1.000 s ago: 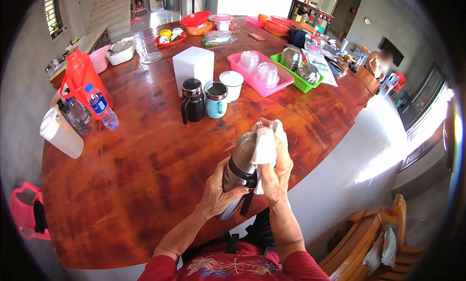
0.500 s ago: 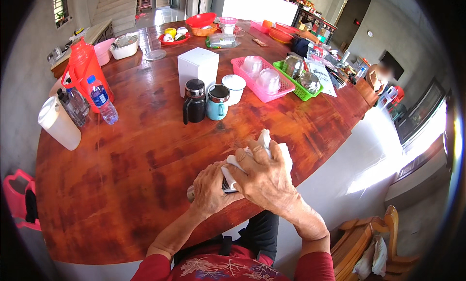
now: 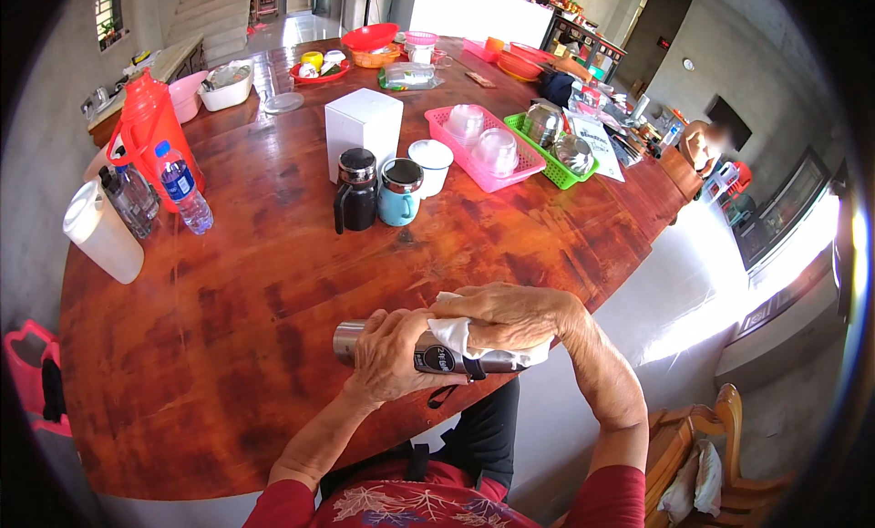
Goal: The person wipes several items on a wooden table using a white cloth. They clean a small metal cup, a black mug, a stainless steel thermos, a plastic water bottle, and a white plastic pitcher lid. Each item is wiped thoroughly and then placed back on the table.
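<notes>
A stainless steel vacuum flask lies sideways just above the table's near edge. It has a round black label, a dark band and a small hanging strap. My left hand is wrapped round its body near the left end. Over the right part of the flask, my right hand presses a white cloth against its upper side, fingers bent over it. The flask's right end is mostly hidden by the cloth and hand.
On the brown wooden table stand a black mug, a turquoise mug, a white tub and a white box. Pink and green baskets lie beyond. Bottles and a red jug are left. A person sits far right.
The flask has come out more level and into fuller view. My right hand has turned from a raised grip on the cloth to lying along the flask's upper side.
</notes>
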